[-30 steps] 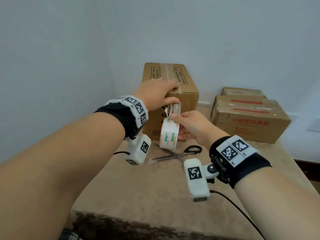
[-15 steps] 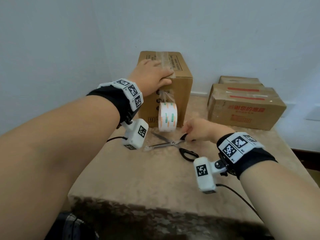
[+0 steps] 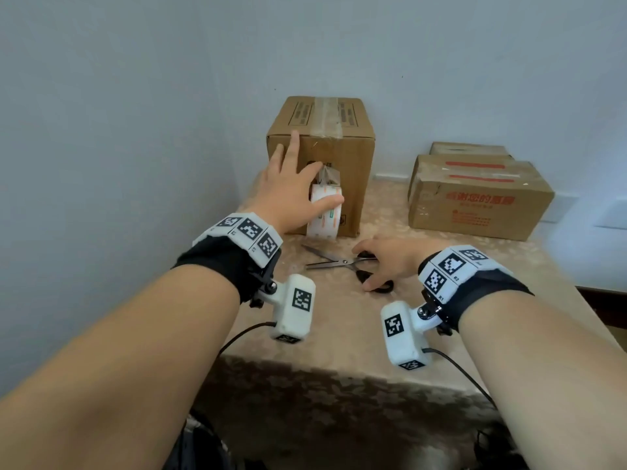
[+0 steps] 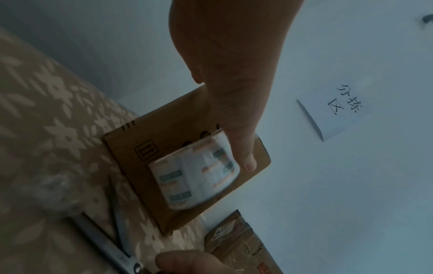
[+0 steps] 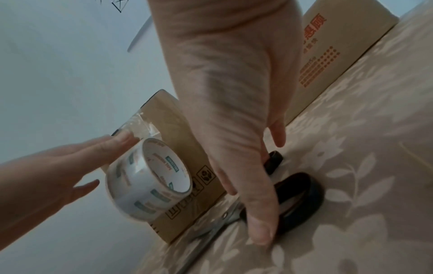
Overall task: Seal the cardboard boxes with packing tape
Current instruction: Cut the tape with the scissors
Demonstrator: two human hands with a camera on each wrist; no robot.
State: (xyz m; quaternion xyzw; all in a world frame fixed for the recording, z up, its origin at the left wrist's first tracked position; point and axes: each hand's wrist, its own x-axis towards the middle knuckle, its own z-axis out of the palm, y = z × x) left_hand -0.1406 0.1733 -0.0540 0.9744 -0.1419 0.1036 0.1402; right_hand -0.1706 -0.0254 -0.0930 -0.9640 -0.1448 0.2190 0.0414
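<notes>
A tall cardboard box [image 3: 353, 157] stands at the back of the table with a strip of tape along its top. The tape roll [image 3: 322, 228] hangs against the box's front face from a crumpled strip stuck to it. My left hand [image 3: 288, 191] is spread with straight fingers beside the roll [image 4: 196, 178], and its thumb lies across the roll's edge. My right hand [image 3: 386, 262] is lower, on the table. Its thumb and fingers close on the black handles of the scissors [image 3: 325, 262], which lie flat with their blades apart. In the right wrist view the handle loop [image 5: 302, 200] shows beside my thumb.
Two flat cardboard boxes [image 3: 475, 198] lie at the back right, one behind the other. A beige flowered cloth [image 3: 339, 334] covers the table, whose front edge is near my forearms. Walls close in on the left and behind. A paper note [image 4: 339, 111] hangs on the wall.
My right hand let go of the roll and dropped to the scissors' handles. My left hand left the box's top edge, opened and came down beside the hanging roll.
</notes>
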